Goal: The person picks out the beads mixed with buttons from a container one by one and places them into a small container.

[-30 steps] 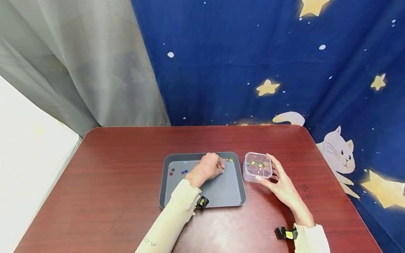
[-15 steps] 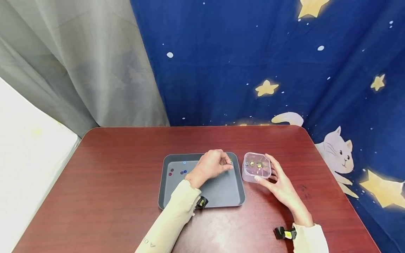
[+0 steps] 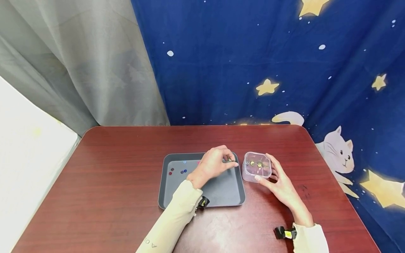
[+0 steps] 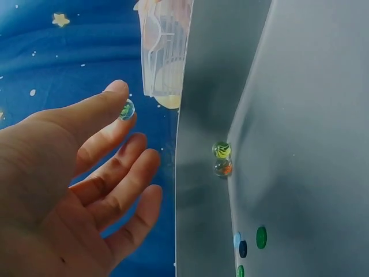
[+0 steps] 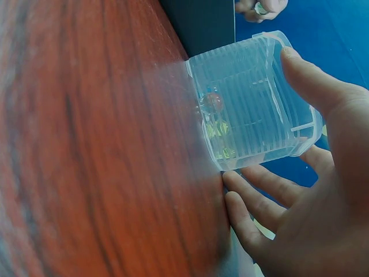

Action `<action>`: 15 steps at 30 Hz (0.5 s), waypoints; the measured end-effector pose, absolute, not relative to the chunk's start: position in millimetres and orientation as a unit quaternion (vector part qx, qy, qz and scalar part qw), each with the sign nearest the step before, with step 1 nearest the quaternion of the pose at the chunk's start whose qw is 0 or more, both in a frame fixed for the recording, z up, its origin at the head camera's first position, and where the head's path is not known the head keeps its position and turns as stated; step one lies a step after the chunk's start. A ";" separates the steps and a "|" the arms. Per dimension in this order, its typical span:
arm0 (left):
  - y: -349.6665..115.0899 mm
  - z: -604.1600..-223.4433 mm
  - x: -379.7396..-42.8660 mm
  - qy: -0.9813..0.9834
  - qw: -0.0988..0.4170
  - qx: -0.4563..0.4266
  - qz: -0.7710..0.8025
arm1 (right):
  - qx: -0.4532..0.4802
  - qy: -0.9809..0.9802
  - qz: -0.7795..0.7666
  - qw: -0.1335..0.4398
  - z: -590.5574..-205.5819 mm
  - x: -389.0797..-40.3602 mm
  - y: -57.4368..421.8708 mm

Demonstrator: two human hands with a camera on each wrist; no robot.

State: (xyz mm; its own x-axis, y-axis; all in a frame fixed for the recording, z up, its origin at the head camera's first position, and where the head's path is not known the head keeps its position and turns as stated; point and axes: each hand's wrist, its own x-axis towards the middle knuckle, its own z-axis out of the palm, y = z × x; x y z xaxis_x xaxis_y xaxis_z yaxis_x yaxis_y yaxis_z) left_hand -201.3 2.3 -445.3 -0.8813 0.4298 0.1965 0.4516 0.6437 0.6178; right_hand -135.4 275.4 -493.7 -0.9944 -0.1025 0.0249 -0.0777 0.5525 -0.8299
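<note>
My left hand is over the far right part of the grey tray. In the left wrist view its thumb and forefinger pinch a clear glass marble with a green-blue swirl, while the other fingers are loosely bent. A yellow-green marble and an orange marble touch each other at the tray's wall. My right hand grips the clear plastic box, thumb on one side, fingers on the other. Several marbles lie at the bottom of the box, which stands right of the tray.
Small coloured discs, among them a green disc and a red disc, lie in the tray. Tray and box stand on a reddish-brown table. A blue star-patterned curtain hangs behind it.
My left hand has lifted off the tray floor and moved right, toward the box, with the marble between its fingertips. My right hand and the box have stayed in place.
</note>
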 end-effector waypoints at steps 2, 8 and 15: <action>3.2 -444.6 -201.5 -0.906 0.016 -0.246 -0.345 | -0.051 0.881 -0.470 0.013 -493.7 -136.0 275.4; 9.4 -439.5 -198.8 -0.907 0.011 -0.262 -0.330 | -0.054 0.880 -0.472 0.012 -494.0 -136.1 275.2; 16.9 -435.5 -198.0 -0.909 0.014 -0.267 -0.320 | -0.056 0.880 -0.472 0.010 -494.2 -135.6 275.9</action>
